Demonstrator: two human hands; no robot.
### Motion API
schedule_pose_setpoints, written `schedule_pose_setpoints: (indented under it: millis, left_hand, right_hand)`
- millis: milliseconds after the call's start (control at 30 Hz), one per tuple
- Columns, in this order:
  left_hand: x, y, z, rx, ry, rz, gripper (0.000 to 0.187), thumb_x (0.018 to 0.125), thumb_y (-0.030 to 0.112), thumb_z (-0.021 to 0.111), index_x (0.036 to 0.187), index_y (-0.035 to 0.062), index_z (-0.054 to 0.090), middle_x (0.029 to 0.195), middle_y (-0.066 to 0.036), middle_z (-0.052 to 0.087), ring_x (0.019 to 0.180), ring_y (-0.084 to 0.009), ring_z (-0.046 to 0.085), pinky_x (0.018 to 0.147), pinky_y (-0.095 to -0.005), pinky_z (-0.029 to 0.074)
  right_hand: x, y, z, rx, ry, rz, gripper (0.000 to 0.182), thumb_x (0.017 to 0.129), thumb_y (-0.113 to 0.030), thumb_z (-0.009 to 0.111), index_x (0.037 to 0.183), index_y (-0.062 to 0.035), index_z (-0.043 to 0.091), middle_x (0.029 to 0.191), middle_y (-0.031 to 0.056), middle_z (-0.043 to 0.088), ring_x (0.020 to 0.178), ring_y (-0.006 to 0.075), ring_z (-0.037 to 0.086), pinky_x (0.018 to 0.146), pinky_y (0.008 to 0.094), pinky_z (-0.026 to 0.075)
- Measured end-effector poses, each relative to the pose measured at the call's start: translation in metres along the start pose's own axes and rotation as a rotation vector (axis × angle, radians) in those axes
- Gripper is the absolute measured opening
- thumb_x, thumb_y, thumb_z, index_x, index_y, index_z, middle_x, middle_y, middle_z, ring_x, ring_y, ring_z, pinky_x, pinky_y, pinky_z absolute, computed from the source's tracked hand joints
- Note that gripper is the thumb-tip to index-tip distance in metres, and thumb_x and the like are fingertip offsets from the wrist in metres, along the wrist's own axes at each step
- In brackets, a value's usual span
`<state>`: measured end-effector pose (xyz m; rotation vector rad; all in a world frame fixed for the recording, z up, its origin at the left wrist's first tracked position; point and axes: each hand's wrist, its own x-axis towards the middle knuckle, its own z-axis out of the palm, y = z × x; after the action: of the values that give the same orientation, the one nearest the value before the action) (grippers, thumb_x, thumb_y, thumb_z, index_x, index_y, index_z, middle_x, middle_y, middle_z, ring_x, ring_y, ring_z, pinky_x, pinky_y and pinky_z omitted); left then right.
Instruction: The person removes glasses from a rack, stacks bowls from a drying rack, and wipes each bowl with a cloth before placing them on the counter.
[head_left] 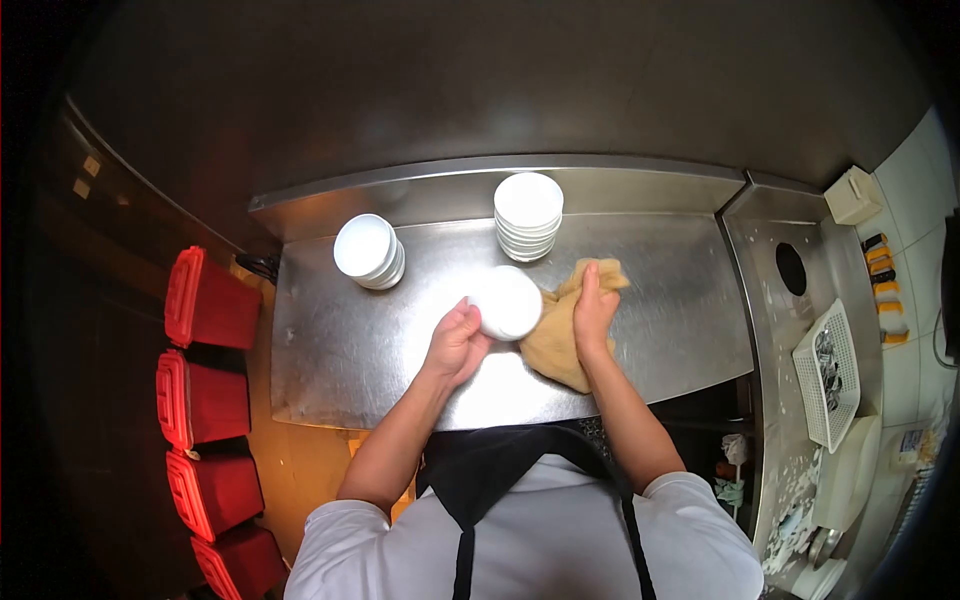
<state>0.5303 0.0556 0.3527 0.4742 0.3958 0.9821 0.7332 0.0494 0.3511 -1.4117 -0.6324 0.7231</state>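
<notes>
A white bowl (510, 303) is held above the steel counter by my left hand (458, 343), whose fingers close on its left rim. My right hand (595, 312) grips a tan cloth (556, 342), and the cloth lies against the bowl's right side. Behind the bowl stands a tall stack of white bowls (528, 215). A shorter stack of white bowls (368, 250) stands farther left, leaning slightly. Some fingers of both hands are hidden behind the bowl and the cloth.
The steel counter (315, 345) has a raised back edge. Several red lidded bins (205, 400) line the floor at left. At right, a sink unit (780, 400) holds a white basket (828, 375) with metal items. Yellow-and-black handled tools (885, 290) hang on the tiled wall.
</notes>
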Motion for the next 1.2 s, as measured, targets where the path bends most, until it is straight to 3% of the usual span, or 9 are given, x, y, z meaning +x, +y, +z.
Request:
schedule_pose_setpoints:
  millis: [200,367,467,500,600,733,1067,1100,1200]
  left_hand:
    - [0.004,-0.027,-0.006,0.705,0.071,0.177,0.025,0.095,0.01,0.06,0.118,0.0,0.061,0.102,-0.004,0.068,0.092,-0.0142,0.064,0.081,-0.0286,0.052]
    - [-0.008,-0.022,0.01,0.926,-0.061,0.164,0.022,0.095,0.01,0.061,0.113,-0.0013,0.065,0.097,-0.002,0.07,0.087,-0.0113,0.065,0.079,-0.0282,0.052]
    - [0.001,-0.027,0.019,1.253,-0.152,0.667,0.017,0.087,0.006,0.068,0.102,-0.0015,0.069,0.092,-0.013,0.071,0.088,-0.0238,0.069,0.077,-0.0325,0.053]
    - [0.006,-0.024,0.019,1.334,-0.142,0.699,0.017,0.085,0.005,0.069,0.1,-0.0015,0.069,0.09,-0.015,0.07,0.087,-0.0275,0.068,0.076,-0.034,0.053]
    - [0.024,-0.008,0.008,1.581,-0.081,0.765,0.019,0.08,0.006,0.07,0.098,-0.0006,0.069,0.085,-0.019,0.067,0.081,-0.0378,0.064,0.074,-0.0426,0.052]
    - [0.048,0.013,-0.036,1.835,0.1,0.766,0.018,0.084,0.01,0.067,0.101,0.006,0.071,0.08,-0.016,0.068,0.074,-0.034,0.064,0.073,-0.0438,0.048]
    - [0.088,0.038,-0.074,2.31,0.252,0.476,0.012,0.08,0.005,0.055,0.082,0.0041,0.066,0.071,-0.013,0.068,0.066,-0.0329,0.066,0.072,-0.043,0.047]
    - [0.091,0.039,-0.068,2.279,0.295,0.367,0.017,0.083,0.008,0.057,0.096,0.0022,0.067,0.086,-0.015,0.07,0.084,-0.0325,0.067,0.085,-0.0433,0.047]
    - [0.098,0.025,-0.03,2.168,0.321,0.976,0.029,0.087,0.013,0.059,0.114,0.0016,0.062,0.107,-0.017,0.067,0.109,-0.031,0.06,0.103,-0.048,0.039]
  right_hand:
    - [-0.059,0.01,0.017,-0.636,-0.55,-0.842,0.053,0.082,-0.024,0.067,0.127,0.0017,0.052,0.133,0.0263,0.048,0.13,0.0436,0.039,0.111,0.0435,0.031]
    - [-0.006,-0.009,0.009,0.042,-0.7,0.05,0.046,0.093,-0.027,0.053,0.126,0.0041,0.053,0.121,0.0165,0.061,0.113,0.0262,0.058,0.099,0.0342,0.044]
    - [0.009,0.048,0.014,0.717,-0.454,0.618,0.046,0.099,-0.031,0.045,0.127,0.0037,0.054,0.116,0.0105,0.064,0.104,0.0169,0.061,0.091,0.0297,0.048]
    - [0.025,0.108,0.009,0.529,-0.551,0.398,0.047,0.102,-0.036,0.043,0.129,0.0015,0.054,0.119,0.0095,0.062,0.105,0.0164,0.059,0.092,0.0302,0.047]
    - [-0.034,-0.01,0.019,0.176,-0.352,0.528,0.046,0.104,-0.036,0.043,0.13,0.0001,0.053,0.12,0.0079,0.061,0.105,0.0156,0.059,0.093,0.0297,0.047]
    - [-0.041,-0.009,-0.004,0.415,-0.485,0.366,0.048,0.104,-0.04,0.044,0.13,-0.0011,0.053,0.119,0.0077,0.062,0.106,0.0167,0.06,0.091,0.0305,0.049]
    - [0.033,-0.037,-0.084,0.491,0.014,-0.18,0.046,0.104,-0.04,0.042,0.125,-0.0006,0.053,0.108,0.0074,0.061,0.096,0.0183,0.062,0.084,0.0322,0.052]
    - [0.036,-0.035,-0.088,0.461,0.044,-0.244,0.045,0.104,-0.039,0.043,0.126,-0.0006,0.052,0.108,0.0075,0.061,0.096,0.0182,0.061,0.084,0.0323,0.051]
    - [0.032,-0.027,-0.085,0.214,0.09,-0.297,0.037,0.103,-0.031,0.048,0.118,0.001,0.057,0.105,0.0092,0.063,0.093,0.0193,0.062,0.083,0.0339,0.051]
